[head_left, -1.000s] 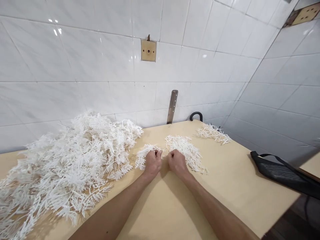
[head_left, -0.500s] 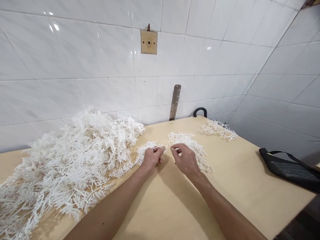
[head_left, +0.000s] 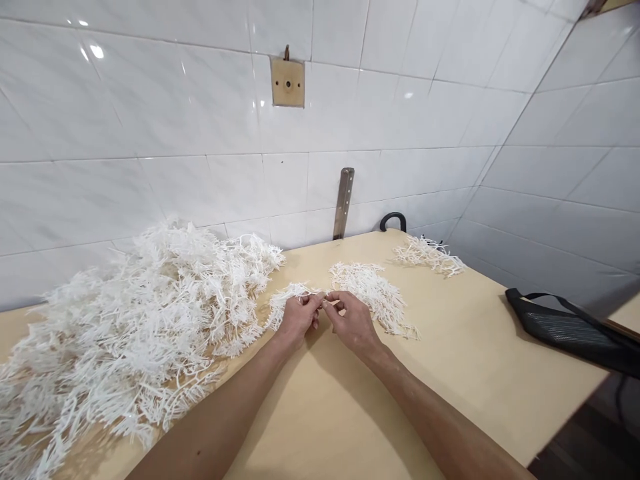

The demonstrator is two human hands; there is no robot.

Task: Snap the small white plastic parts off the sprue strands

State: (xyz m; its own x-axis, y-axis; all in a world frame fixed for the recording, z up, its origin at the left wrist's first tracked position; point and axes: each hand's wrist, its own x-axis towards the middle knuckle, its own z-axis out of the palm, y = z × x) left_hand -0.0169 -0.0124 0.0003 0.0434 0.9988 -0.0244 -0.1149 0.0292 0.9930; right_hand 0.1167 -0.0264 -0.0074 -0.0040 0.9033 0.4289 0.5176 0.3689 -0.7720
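My left hand [head_left: 301, 315] is closed on a white branched sprig [head_left: 290, 297], whose feathery part extends to the left of the fingers. Fingertip to fingertip with it, my right hand [head_left: 350, 320] is pinched at the sprig's right end; what lies between its fingers is too small to make out. Just behind my right hand lies a small pile of white pieces [head_left: 373, 290]. A large heap of white branched sprigs [head_left: 150, 320] covers the left of the table.
The pale wooden table [head_left: 480, 353] meets a tiled wall. A few more white pieces [head_left: 430, 256] lie at the back right, near a black curved handle [head_left: 393, 217]. A black bag [head_left: 565, 327] rests at the right edge. A metal bracket [head_left: 344, 203] stands at the wall.
My right hand has moved left, and its fingertips now meet those of my left hand. The whole view has shifted slightly to the right.
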